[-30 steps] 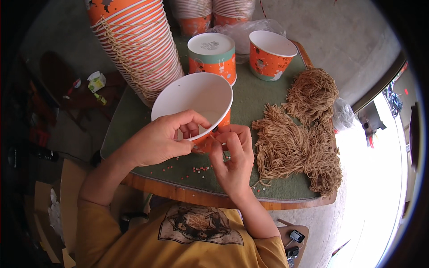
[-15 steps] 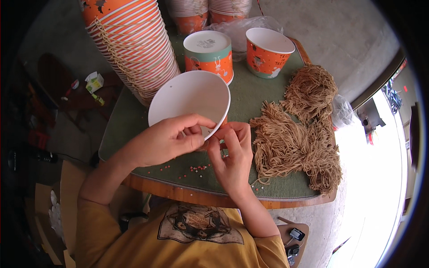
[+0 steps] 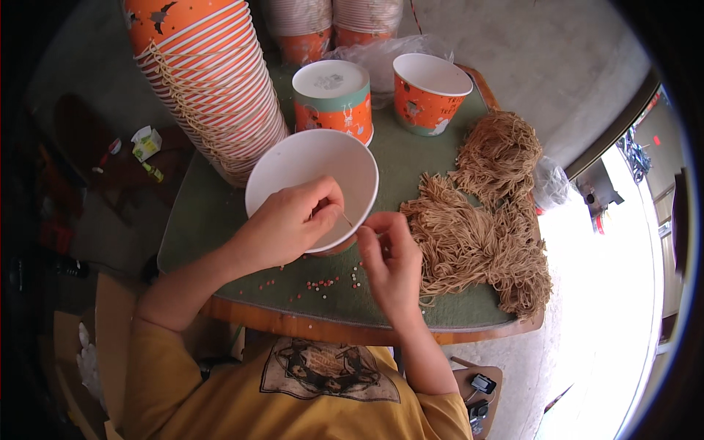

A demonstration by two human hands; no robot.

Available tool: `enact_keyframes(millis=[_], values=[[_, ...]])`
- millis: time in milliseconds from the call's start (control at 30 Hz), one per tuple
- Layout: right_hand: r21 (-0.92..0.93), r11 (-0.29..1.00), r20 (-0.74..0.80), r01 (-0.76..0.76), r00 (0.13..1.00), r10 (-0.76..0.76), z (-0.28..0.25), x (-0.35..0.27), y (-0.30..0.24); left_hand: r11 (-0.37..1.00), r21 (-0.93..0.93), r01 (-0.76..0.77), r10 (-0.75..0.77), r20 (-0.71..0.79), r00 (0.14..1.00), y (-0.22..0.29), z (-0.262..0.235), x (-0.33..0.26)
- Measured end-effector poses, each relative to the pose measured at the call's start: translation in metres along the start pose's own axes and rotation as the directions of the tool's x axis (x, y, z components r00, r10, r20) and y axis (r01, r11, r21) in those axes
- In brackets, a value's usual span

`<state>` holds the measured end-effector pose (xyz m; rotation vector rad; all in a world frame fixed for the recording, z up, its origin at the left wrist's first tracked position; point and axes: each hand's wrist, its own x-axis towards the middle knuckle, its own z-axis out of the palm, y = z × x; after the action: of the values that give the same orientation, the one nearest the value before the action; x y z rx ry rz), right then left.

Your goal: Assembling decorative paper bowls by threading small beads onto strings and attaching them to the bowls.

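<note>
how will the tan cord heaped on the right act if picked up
The tan cord would likely sag floppily, since its thin strands droop and curl over the green table cover. Strands may trail or snag, as many lie loose and tangled. It probably won't roll, lying spread out.

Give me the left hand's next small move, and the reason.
Probably draw the thin cord further inside the nearest bucket: the left hand seems to pinch its end there, while the right hand is at the outer wall.
</note>
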<state>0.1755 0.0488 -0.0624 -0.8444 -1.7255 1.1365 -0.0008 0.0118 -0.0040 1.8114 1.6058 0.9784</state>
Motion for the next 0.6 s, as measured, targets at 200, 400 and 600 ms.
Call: enact_keyframes(millis=[200, 400, 600], values=[[-0.061, 0.998, 0.091, 0.0, 0.996, 0.006, -0.012, 0.02, -0.019, 0.988, -0.124, -0.09, 0.09, -0.005, 0.996, 0.002, -0.003, 0.002], [0.308, 0.938, 0.186, -0.162, 0.977, 0.107, -0.004, 0.028, -0.01, 0.844, -0.524, 0.115, -0.006, 0.206, 0.979, -0.004, -0.002, 0.004], [0.471, 0.856, 0.219, -0.213, 0.968, 0.12, -0.001, 0.033, -0.01, 0.738, -0.621, 0.265, -0.121, 0.265, 0.957, -0.008, 0.007, 0.016]])
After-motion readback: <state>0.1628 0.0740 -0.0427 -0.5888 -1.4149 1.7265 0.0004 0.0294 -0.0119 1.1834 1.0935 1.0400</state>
